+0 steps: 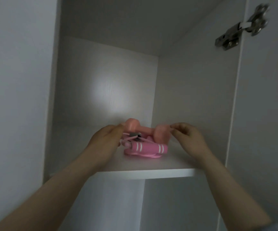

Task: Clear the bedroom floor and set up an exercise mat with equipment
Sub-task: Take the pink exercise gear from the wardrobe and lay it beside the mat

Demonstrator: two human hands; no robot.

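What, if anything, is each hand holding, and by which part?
Nothing is clearly held. The right hand hovers beside the right end of the pink dumbbell; the left hand's contact cannot be told.

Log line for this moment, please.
stage: reaching onto shelf | left hand: at left end of dumbbell, grip unclear | right hand: near its right end, holding nothing | jump rope: coiled on shelf
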